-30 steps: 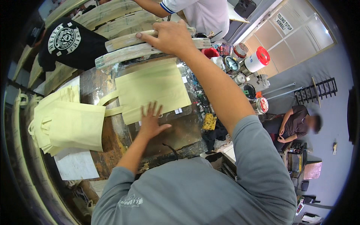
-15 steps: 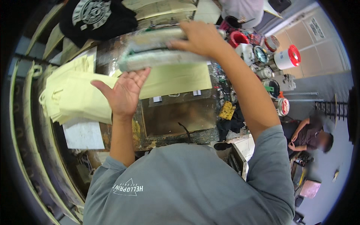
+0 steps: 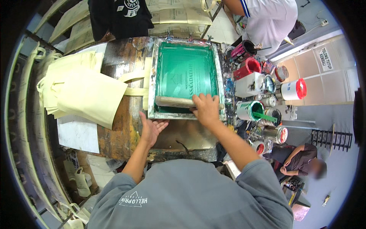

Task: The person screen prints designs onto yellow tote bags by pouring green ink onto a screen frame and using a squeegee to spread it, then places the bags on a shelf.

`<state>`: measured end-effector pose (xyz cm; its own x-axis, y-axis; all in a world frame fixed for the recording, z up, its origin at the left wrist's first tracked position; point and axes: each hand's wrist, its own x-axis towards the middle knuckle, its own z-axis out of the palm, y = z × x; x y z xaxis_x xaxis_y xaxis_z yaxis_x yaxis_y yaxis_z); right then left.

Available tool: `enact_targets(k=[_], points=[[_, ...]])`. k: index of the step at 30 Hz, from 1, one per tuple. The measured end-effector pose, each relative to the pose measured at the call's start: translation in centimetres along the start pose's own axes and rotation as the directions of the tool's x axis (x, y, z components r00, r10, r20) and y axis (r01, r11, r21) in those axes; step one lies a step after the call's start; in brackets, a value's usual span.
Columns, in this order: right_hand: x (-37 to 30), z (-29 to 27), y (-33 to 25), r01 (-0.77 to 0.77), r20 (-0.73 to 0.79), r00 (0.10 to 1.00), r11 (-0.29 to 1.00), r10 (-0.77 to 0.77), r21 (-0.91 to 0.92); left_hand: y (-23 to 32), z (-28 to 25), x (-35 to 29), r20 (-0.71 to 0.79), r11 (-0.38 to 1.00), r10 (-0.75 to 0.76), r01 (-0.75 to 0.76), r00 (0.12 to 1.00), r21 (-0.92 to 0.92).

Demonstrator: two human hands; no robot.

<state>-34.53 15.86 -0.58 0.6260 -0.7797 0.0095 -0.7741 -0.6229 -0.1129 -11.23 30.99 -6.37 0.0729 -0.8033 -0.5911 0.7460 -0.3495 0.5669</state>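
Observation:
A printing screen with a pale frame and green mesh lies flat on the worktable. Across the near part of the mesh is a wooden squeegee, with my right hand closed around its right end. My left hand is open, palm up, fingers spread, just below the frame's near left corner; whether it touches the frame I cannot tell. Under the frame's left side sticks out a pale yellow cloth bag with its handles, mostly hidden by the screen.
Pale yellow bags are stacked at the left of the table. Ink pots crowd the right side, among them a green ink jar and a red tub. Two people stand across the table; another person sits at right.
The screen, raised and blurred before, now lies flat over the bag. My right hand has come nearer and holds the squeegee; my left hand has dropped toward me. The view has shifted.

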Motion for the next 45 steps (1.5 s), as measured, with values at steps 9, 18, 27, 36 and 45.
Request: enact_targets(k=[9, 18, 27, 36, 45], points=[[14.6, 5.2, 5.8, -0.060, -0.199, 0.979, 0.994, 0.041, -0.090, -0.1, -0.7, 0.4, -0.111, 0.998, -0.065, 0.066, 0.992, 0.003], [25.6, 2.3, 13.4, 0.041, -0.105, 0.993, 0.998, -0.046, -0.052, 8.0, 2.0, 3.3, -0.168, 0.653, -0.345, 0.364, 0.924, 0.664], [26.9, 5.9, 12.9, 0.071, -0.156, 0.984, 0.995, -0.082, -0.076, 16.0, 14.1, 29.6, 0.774, -0.726, 0.510, -0.294, 0.377, 0.622], [17.9, 6.1, 9.0, 0.098, -0.091, 0.990, 0.993, -0.104, -0.068, 9.7, 9.4, 24.4, 0.754, -0.740, 0.510, -0.234, 0.414, 0.630], [1.6, 6.3, 2.4, 0.065, 0.008, 0.998, 0.997, -0.065, -0.049, 1.4, 5.3, 10.8, 0.734, -0.714, 0.451, -0.287, 0.508, 0.638]])
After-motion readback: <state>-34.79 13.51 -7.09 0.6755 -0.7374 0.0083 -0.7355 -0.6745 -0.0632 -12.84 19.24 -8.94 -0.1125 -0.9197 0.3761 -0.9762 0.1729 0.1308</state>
